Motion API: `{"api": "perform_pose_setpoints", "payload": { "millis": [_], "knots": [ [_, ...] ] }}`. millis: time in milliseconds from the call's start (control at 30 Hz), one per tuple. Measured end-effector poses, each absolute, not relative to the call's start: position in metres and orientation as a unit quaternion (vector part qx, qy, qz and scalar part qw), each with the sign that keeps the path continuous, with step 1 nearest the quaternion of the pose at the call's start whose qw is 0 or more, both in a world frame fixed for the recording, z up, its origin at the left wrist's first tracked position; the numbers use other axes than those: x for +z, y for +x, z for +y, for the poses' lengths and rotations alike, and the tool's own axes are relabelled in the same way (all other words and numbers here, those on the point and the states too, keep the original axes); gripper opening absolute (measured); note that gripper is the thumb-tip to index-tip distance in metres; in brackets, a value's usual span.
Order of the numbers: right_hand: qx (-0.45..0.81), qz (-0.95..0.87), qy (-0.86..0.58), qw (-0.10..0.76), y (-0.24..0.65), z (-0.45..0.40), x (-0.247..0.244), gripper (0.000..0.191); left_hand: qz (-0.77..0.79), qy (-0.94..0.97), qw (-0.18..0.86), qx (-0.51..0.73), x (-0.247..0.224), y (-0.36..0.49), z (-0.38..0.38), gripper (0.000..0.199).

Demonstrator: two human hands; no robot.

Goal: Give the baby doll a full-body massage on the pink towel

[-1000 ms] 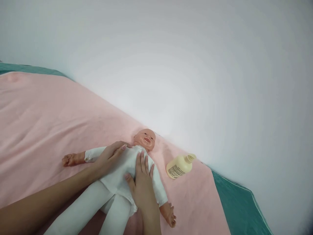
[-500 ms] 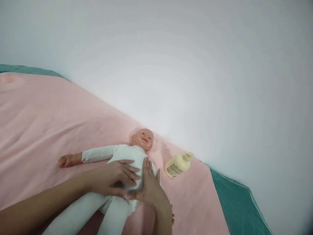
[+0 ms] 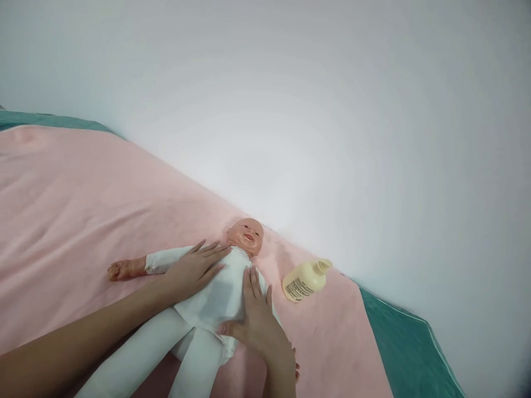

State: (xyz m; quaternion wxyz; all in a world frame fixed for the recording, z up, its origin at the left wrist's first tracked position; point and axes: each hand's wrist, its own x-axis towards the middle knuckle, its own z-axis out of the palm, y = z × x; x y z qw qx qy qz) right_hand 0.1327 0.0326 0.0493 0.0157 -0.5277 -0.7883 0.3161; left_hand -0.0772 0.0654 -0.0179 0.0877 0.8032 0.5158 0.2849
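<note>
A baby doll (image 3: 222, 290) with a white cloth body lies on its back, its head toward the wall. My left hand (image 3: 194, 269) rests flat across the doll's upper chest and shoulder, fingers stretched toward its neck. On the other side of the chest lies my right hand (image 3: 259, 318), fingers extended and thumb spread across the lower belly. A grey patch shows on the white belly between my hands. Both hands touch the doll without gripping it. Beneath my right wrist, most of one doll arm is hidden, with only its fingers showing.
A pale yellow pump bottle (image 3: 305, 281) with a printed label stands to the right of the doll. Under everything spreads a pink sheet (image 3: 83, 199) over a green cover (image 3: 409, 337). A pale wall (image 3: 332, 138) rises along the far edge.
My left hand has slid up from the doll's belly to its upper chest and shoulder, uncovering the grey patch. My right hand stays nearly in place. The view has shifted slightly.
</note>
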Motion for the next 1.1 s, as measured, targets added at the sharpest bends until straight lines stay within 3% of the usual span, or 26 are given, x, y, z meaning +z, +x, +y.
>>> {"api": "perform_pose_setpoints", "payload": {
  "millis": [267, 433, 667, 833, 1100],
  "knots": [
    [0.409, -0.851, -0.324, 0.064, 0.099, 0.007, 0.068, 0.062, 0.539, 0.797, 0.046, 0.269, -0.04, -0.091, 0.083, 0.048],
    [0.376, -0.855, -0.336, 0.12, 0.097, 0.023, 0.053, 0.046, 0.53, 0.796, 0.069, 0.285, -0.039, -0.094, 0.083, 0.054],
    [0.307, -0.831, -0.437, 0.154, 0.107, 0.038, 0.028, 0.066, 0.546, 0.769, 0.096, 0.317, -0.025, -0.089, 0.076, 0.05],
    [0.292, -0.798, -0.511, 0.13, 0.114, 0.044, 0.021, 0.082, 0.558, 0.752, 0.12, 0.331, -0.017, -0.086, 0.074, 0.042],
    [0.297, -0.775, -0.548, 0.104, 0.127, 0.042, 0.027, 0.085, 0.471, 0.761, 0.22, 0.388, 0.006, -0.077, 0.054, 0.041]
  ]
}}
